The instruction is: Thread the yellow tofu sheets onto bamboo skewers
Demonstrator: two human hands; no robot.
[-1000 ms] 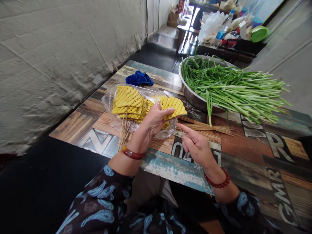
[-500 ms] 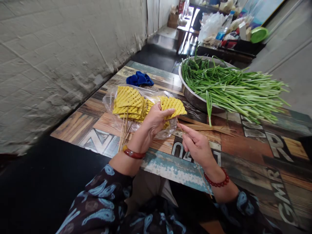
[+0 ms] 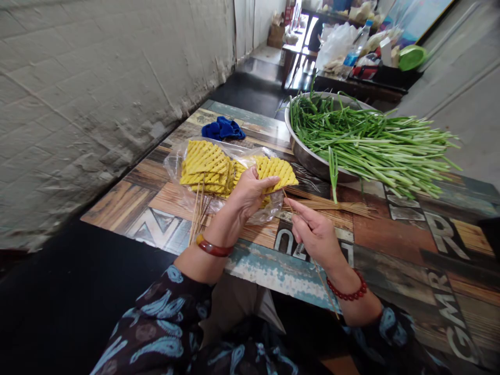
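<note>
My left hand point(image 3: 252, 192) is closed on a yellow scored slice point(image 3: 279, 173), thumb on top, above a clear plastic bag point(image 3: 172, 162). The slice looks like lattice-cut tofu, though its exact kind is unclear. In my right hand point(image 3: 315, 229) is a thin wooden skewer point(image 3: 326, 286), pinched between thumb and fingers. Its tip is at the near edge of the slice; whether it has entered I cannot tell. More yellow slices point(image 3: 205, 164) lie stacked on the bag to the left, with several skewers point(image 3: 197, 213) sticking out toward me.
Loose skewers point(image 3: 336, 204) lie on the patterned table point(image 3: 390, 265) beyond my right hand. A metal basin point(image 3: 308, 156) heaped with long green chives point(image 3: 371, 140) stands at the right. A blue cloth point(image 3: 222, 128) lies behind the bag. The wall point(image 3: 97, 104) runs along the left.
Both hands hold nearly the same position, with the skewer tip still at the slice's edge. The view has shifted very slightly.
</note>
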